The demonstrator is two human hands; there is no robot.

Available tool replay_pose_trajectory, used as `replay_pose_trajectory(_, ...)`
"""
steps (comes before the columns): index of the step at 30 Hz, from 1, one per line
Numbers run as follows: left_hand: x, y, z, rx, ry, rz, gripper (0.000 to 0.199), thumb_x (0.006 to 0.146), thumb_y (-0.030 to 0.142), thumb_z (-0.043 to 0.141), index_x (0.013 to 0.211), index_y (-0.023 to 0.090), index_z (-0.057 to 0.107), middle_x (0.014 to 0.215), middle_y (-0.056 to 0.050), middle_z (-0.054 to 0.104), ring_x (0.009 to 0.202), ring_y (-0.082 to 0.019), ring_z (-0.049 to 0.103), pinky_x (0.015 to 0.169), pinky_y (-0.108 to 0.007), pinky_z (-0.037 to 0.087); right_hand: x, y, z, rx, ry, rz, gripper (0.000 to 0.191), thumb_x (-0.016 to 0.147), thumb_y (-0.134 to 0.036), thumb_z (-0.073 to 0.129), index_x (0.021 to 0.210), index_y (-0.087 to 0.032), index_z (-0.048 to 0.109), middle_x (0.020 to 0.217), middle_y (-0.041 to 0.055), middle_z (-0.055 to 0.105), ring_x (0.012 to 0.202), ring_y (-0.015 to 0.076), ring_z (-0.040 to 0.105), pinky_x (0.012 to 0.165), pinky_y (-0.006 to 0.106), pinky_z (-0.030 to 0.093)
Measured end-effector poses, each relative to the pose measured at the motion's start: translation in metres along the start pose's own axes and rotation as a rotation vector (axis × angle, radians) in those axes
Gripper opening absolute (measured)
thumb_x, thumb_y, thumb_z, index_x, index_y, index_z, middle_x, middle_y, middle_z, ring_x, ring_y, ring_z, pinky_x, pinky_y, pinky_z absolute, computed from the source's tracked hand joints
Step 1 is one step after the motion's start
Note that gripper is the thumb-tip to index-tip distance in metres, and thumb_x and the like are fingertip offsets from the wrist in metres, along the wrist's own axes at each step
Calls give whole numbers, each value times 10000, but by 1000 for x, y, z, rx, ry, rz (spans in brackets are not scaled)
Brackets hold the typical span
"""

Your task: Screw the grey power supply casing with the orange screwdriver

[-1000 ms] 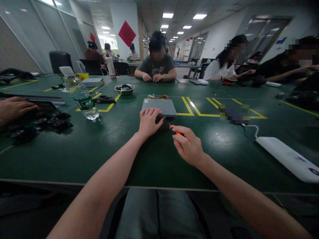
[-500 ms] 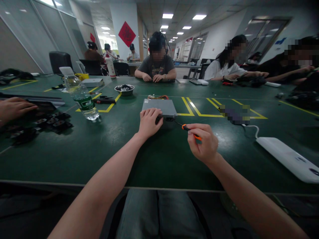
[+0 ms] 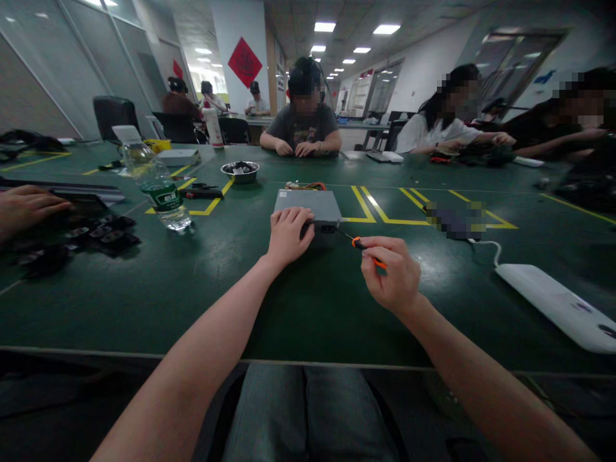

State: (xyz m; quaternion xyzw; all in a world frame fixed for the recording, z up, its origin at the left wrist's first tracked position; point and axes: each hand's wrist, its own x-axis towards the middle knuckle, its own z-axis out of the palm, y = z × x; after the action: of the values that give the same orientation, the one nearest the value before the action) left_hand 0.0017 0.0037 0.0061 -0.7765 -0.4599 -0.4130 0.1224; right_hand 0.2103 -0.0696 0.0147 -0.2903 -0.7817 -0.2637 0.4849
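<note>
A grey metal computer power supply (image 3: 315, 204) lies on the green table, its socket side facing me and coloured wires (image 3: 305, 186) at its far side. My left hand (image 3: 290, 235) grips its near left corner, fingers over the top and thumb at the front. In my right hand (image 3: 393, 269) is a screwdriver (image 3: 359, 243) with an orange and black handle, held in closed fingers. The thin shaft points at the right end of the socket side. Whether its tip touches the power supply is too small to tell.
Left of me stand a water bottle (image 3: 161, 186) and a pile of black parts (image 3: 108, 236), near another person's hand (image 3: 31, 208). A metal bowl (image 3: 240, 171) and tools (image 3: 201, 192) lie farther off. At right is a white power bank (image 3: 553, 305) with a cable. A person sits opposite.
Almost nothing differs. The view has shifted slightly, and my right hand has moved a touch with the screwdriver. My left hand and the power supply stay in place.
</note>
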Motion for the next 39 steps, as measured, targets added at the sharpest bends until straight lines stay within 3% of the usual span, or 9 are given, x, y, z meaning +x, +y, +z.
replay_pose_trajectory(13, 0, 0, 1, 11, 5, -1, 144, 861, 237, 509, 997, 247, 553, 1100, 1, 631, 1049, -193, 531, 916, -375, 299, 3, -12, 3, -28, -90, -195, 173, 808, -161, 571, 947, -222, 489, 939, 51, 655, 917, 169, 630, 756, 295, 539)
replay_pose_trajectory(19, 0, 0, 1, 7, -13, -14, 144, 864, 241, 502, 998, 243, 556, 1122, -11, 626, 1076, -197, 522, 931, -377, 295, 4, -14, 3, -49, -98, -148, 219, 786, -138, 574, 975, -194, 479, 975, 81, 655, 934, 179, 613, 767, 301, 526)
replay_pose_trajectory(24, 0, 0, 1, 7, -9, -9, 140, 865, 241, 501, 994, 248, 555, 1112, -6, 630, 1070, -196, 525, 923, -377, 298, 6, -10, -3, -149, -22, -108, 177, 795, -214, 607, 929, -209, 491, 892, 58, 648, 756, 162, 561, 654, 296, 482)
replay_pose_trajectory(31, 0, 0, 1, 4, -6, -7, 142, 860, 241, 508, 995, 248, 554, 1111, -4, 632, 1066, -197, 525, 924, -376, 295, 5, -11, 1, -126, 47, -119, 295, 814, -166, 551, 1073, -221, 420, 974, 68, 582, 868, 176, 536, 715, 319, 483)
replay_pose_trajectory(39, 0, 0, 1, -1, -6, -8, 143, 859, 242, 510, 994, 246, 558, 1114, -9, 629, 1075, -202, 521, 927, -380, 295, 5, -12, 2, -38, -41, -104, 253, 782, -138, 559, 1000, -225, 463, 1002, 68, 589, 917, 197, 532, 760, 373, 489)
